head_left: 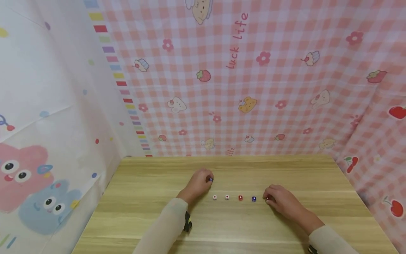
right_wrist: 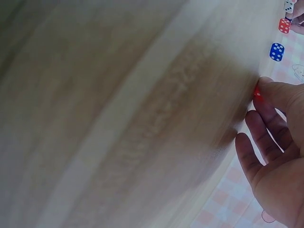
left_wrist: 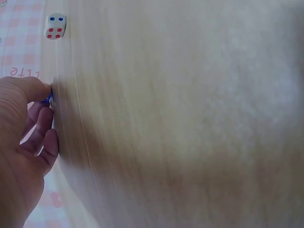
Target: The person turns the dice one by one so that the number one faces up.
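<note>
My left hand (head_left: 201, 182) pinches a blue die (head_left: 211, 180) between thumb and fingers, low at the tabletop behind the left end of a row of dice. At the row's right end, my right hand (head_left: 280, 198) pinches a red die (right_wrist: 258, 93), mostly covered by the fingertips. Between the hands stand a white die (head_left: 214, 198), a second white die (head_left: 227, 197), a red die (head_left: 240, 198) and a blue die (head_left: 254, 199), spaced apart in a line. One white die (left_wrist: 56, 26) shows large in the left wrist view.
The dice stand on a light wooden table (head_left: 222, 229). Behind it hangs a pink checked cloth (head_left: 228, 84), which also covers the right side. A white cloth with cartoon figures (head_left: 63, 116) hangs on the left.
</note>
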`<state>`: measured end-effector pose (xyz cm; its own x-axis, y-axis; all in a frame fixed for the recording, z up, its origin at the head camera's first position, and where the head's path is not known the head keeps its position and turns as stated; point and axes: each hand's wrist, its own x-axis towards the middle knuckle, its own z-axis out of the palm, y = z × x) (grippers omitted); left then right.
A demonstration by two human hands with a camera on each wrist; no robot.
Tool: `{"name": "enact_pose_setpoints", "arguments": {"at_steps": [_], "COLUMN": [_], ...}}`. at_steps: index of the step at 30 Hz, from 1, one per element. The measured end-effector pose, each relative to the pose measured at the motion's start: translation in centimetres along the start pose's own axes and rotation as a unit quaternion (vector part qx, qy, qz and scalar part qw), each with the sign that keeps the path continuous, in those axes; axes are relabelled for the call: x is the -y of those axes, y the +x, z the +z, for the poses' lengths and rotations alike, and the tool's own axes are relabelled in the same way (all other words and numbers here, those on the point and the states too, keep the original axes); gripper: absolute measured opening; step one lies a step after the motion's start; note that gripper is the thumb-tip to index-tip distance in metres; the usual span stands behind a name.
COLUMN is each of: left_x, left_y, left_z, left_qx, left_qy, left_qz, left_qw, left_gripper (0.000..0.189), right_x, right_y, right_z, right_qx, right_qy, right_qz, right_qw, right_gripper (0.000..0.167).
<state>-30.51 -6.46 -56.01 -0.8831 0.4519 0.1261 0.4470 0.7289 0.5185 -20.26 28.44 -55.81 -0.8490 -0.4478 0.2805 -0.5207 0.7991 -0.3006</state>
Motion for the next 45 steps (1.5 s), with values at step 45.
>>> {"name": "enact_pose_setpoints", "arguments": {"at_steps": [45], "left_x": [0.16], "left_y": [-0.15], "left_z": [-0.06], "left_qx": [0.01], "left_qy": [-0.002], "left_qz": [0.002], "left_qw": [0.9999], "left_gripper": [0.014], "right_x": [0.2], "right_y": [-0.05], "right_z": [-0.05], "right_qx": [0.003], "right_qy": [-0.006], "right_qz": [0.005], "right_qw": [1.0], "right_gripper": [0.02]}}
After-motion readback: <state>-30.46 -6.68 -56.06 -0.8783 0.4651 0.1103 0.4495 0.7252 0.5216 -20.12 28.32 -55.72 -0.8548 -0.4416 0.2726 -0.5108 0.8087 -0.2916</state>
